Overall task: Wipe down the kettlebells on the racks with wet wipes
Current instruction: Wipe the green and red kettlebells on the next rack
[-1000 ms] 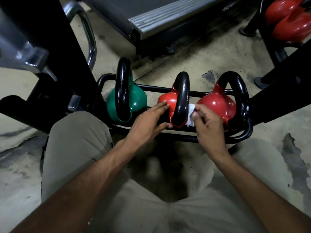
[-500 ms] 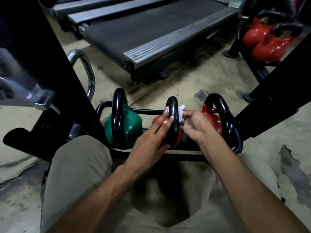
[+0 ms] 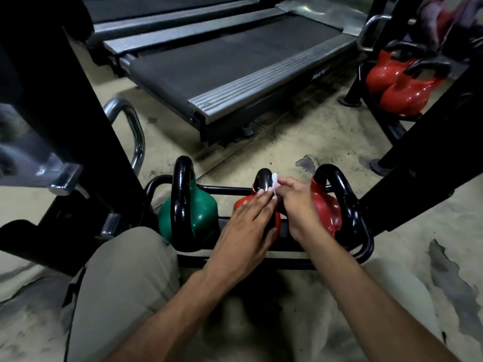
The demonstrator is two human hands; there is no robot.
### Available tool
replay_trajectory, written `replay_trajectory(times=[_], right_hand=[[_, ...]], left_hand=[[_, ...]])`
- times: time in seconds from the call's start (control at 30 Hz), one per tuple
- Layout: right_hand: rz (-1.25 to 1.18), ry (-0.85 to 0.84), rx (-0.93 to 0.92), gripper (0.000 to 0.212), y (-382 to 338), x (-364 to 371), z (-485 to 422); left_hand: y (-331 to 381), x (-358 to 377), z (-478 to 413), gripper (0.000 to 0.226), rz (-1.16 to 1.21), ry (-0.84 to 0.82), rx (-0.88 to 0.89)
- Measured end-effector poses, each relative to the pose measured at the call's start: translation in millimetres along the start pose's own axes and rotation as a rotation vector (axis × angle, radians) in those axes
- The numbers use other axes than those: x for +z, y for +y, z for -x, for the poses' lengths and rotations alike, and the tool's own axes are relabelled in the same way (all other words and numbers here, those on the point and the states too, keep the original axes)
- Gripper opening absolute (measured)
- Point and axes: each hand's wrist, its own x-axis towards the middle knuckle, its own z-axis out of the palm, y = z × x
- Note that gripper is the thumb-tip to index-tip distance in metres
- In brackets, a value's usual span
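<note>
Kettlebells stand three in a row on the low black rack (image 3: pixel 366 244) in front of us: a green kettlebell (image 3: pixel 202 212) on the left, a middle red kettlebell (image 3: pixel 241 203), and a right red kettlebell (image 3: pixel 326 210), all with black handles. Our left hand (image 3: pixel 248 228) lies flat on the middle red kettlebell. Its fingers are straight, its grip is wide and holds nothing, and the fingertips reach up beside the handle. Our right hand (image 3: pixel 298 202) sits between the two red ones, its grip narrow, pinching a white wipe (image 3: pixel 274 182) against the right side of the middle handle near its top. We see the wipe only as a thin strip touching that handle. Beyond the rack a treadmill (image 3: pixel 235 64) stands on the worn floor (image 3: pixel 287 142), and two more red kettlebells (image 3: pixel 397 87) sit at the upper right.
</note>
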Motion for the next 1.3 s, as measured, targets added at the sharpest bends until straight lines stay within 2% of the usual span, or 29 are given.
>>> replay_trajectory(times=[0.07, 0.13, 0.23, 0.33, 0.4, 0.47, 0.53, 0.6, 0.67, 0.73, 0.83, 0.93, 0.97, 1.03, 1.1, 1.2, 1.3], right_hand=[[0.254, 0.009, -0.253, 0.017, 6.8, -1.3, 1.0], [0.564, -0.021, -0.387, 0.021, -2.8, -0.5, -14.6], [1.091, -0.137, -0.387, 0.034, -44.3, 16.8, -47.9], [1.537, -0.391, -0.254, 0.028, -73.6, 47.1, -73.0], [1.788, -0.518, -0.266, 0.024, -74.5, 66.0, -79.6], [1.966, -0.626, -0.366, 0.017, -70.3, 77.4, -75.2], [2.027, -0.675, -0.398, 0.015, -68.6, 79.0, -71.2], [1.983, -0.615, -0.409, 0.018, -72.6, 74.4, -71.1], [1.869, -0.467, -0.398, 0.018, -77.1, 65.8, -75.5], [1.701, -0.313, -0.31, 0.028, -77.2, 51.1, -78.9], [1.143, -0.106, -0.074, 0.036, -61.0, 26.4, -70.8], [0.513, 0.106, 0.01, 0.029, -26.7, 13.0, -52.6], [0.304, 0.115, 0.09, 0.026, -16.3, 12.7, -47.1], [-0.164, -0.019, 0.329, 0.029, -2.5, 20.6, -39.3], [-0.412, -0.099, 0.444, 0.037, 2.9, 24.7, -40.6], [-0.479, -0.086, 0.454, 0.037, 3.1, 22.9, -40.7], [-0.412, -0.089, 0.49, 0.037, 6.6, 20.3, -31.9]], left_hand=[[2.0, -0.4, 0.0, 0.063, 0.03, 0.007, -0.011], [4.0, 1.3, 0.8, 0.061, 0.044, 0.018, -0.011], [3.5, 1.3, 0.1, 0.068, 0.064, 0.003, -0.023], [1.4, -1.6, -1.2, 0.074, 0.076, -0.016, -0.016], [-0.3, -4.5, -1.2, 0.074, 0.082, -0.026, -0.018], [-0.8, -8.7, -1.0, 0.069, 0.096, -0.033, -0.014], [0.0, -12.4, -1.2, 0.068, 0.11, -0.04, -0.008], [1.2, -14.4, -1.2, 0.066, 0.128, -0.039, -0.012], [1.2, -14.6, -0.9, 0.067, 0.143, -0.04, -0.019], [0.9, -14.6, -0.2, 0.068, 0.146, -0.045, -0.023], [0.4, -16.2, 0.9, 0.069, 0.161, -0.055, -0.025], [1.2, -20.1, 2.9, 0.069, 0.185, -0.072, -0.032], [1.8, -20.8, 3.5, 0.07, 0.192, -0.076, -0.037], [3.6, -21.6, 4.1, 0.07, 0.204, -0.077, -0.044], [6.6, -21.8, 4.6, 0.07, 0.21, -0.079, -0.055], [11.8, -20.9, 7.8, 0.07, 0.235, -0.079, -0.073], [15.7, -18.0, 10.3, 0.07, 0.234, -0.095, -0.082]])
